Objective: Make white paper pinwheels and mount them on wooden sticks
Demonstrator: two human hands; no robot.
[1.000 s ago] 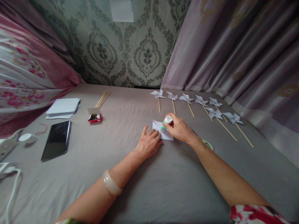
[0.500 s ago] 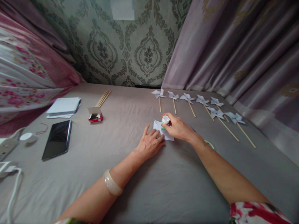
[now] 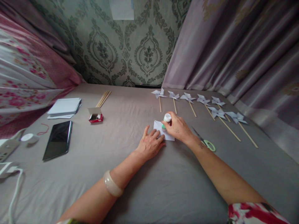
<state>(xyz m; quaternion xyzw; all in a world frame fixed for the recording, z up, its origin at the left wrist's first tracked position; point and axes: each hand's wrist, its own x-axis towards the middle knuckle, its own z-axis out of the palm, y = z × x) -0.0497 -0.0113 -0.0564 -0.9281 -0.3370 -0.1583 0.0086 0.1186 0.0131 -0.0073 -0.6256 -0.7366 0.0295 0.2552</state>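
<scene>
A small sheet of white paper (image 3: 169, 137) lies on the grey cloth in front of me. My left hand (image 3: 151, 143) rests on its left part with the fingers stretched out and the thumb apart. In my right hand (image 3: 177, 128) is a white and green glue stick (image 3: 167, 118), gripped upright, slightly tilted, over the paper. Its lower end is partly hidden by my fingers, so I cannot tell whether it touches the sheet. Scissors (image 3: 209, 145) with light green handles lie beside my right forearm, which hides part of them.
Several paper pinwheels on sticks (image 3: 187, 98) lie at the back right. At the left are a paper stack (image 3: 64, 106), wooden sticks (image 3: 104, 99), a small red box (image 3: 96, 117), a phone (image 3: 58, 140), a white cap (image 3: 29, 138), red string (image 3: 43, 128) and a power strip (image 3: 8, 148).
My right hand with the glue stick has shifted slightly to the right and away from me, and more of the scissors shows. My left hand stays in place on the paper.
</scene>
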